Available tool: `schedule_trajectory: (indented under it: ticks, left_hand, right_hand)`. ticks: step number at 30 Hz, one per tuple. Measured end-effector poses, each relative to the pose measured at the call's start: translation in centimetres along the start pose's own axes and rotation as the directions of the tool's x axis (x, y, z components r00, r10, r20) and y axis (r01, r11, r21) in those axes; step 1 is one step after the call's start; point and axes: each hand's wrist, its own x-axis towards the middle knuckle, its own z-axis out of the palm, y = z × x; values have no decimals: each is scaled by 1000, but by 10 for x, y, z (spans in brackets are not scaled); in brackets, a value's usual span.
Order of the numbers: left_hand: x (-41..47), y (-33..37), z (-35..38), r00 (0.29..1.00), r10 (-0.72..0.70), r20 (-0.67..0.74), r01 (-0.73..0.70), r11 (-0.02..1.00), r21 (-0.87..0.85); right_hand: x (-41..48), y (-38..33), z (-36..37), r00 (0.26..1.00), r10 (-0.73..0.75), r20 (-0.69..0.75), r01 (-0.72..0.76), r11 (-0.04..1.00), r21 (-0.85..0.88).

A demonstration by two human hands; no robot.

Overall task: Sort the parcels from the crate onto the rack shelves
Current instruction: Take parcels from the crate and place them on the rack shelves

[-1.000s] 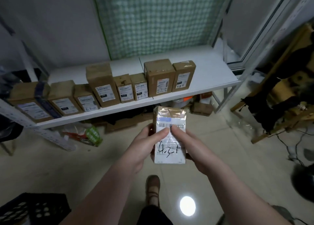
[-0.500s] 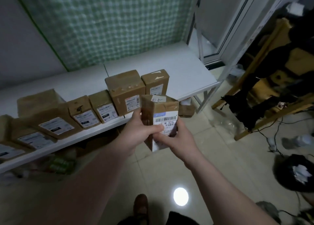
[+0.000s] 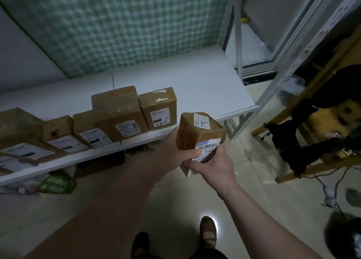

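I hold a brown taped parcel (image 3: 197, 133) with a white barcode label in both hands, just in front of the white rack shelf (image 3: 205, 86). My left hand (image 3: 172, 153) grips its left side; my right hand (image 3: 213, 165) grips its lower front. The parcel hangs near the shelf's front edge, right of the last box in the row (image 3: 159, 107). Several brown labelled parcels (image 3: 119, 114) stand in a row along the shelf front. The crate is out of view.
The shelf's right part behind the held parcel is bare white. A metal rack post (image 3: 239, 43) rises at the right end. A wooden frame with dark cloth (image 3: 312, 125) stands to the right. Clutter and a green packet (image 3: 56, 183) lie under the shelf. My shoes (image 3: 208, 233) show below.
Both hands carried the parcel up and forward to the shelf's front edge, tilting it so its top face shows. My view moved closer and to the right along the rack.
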Motion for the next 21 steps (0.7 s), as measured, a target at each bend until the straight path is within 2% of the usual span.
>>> schedule_trajectory:
  ticks: [3,8,13,16,18,21]
  left_hand:
    - [30,4,27,998,-55,10,55,998,26]
    - [72,-8,32,968,-208,-139,217,975,54]
    - [111,-52,11,948,-226,-225,279,928,246]
    - [135,-87,1,928,-252,-274,337,881,331]
    - [152,-111,-3,928,-263,-265,363,802,475]
    - [169,-139,-6,946,-200,-256,321,703,634]
  right_hand:
    - [37,18,-29,1000,5,-22,-5,1000,-16]
    - [102,41,-40,998,18,-58,-21,999,-47]
    - [156,59,-17,996,7,-91,-11,999,-38]
    - [183,72,4,995,3,-104,-6,1000,-29]
    - [201,78,18,995,-12,-100,8,999,-40]
    - [225,84,35,992,-64,-110,54,995,-86]
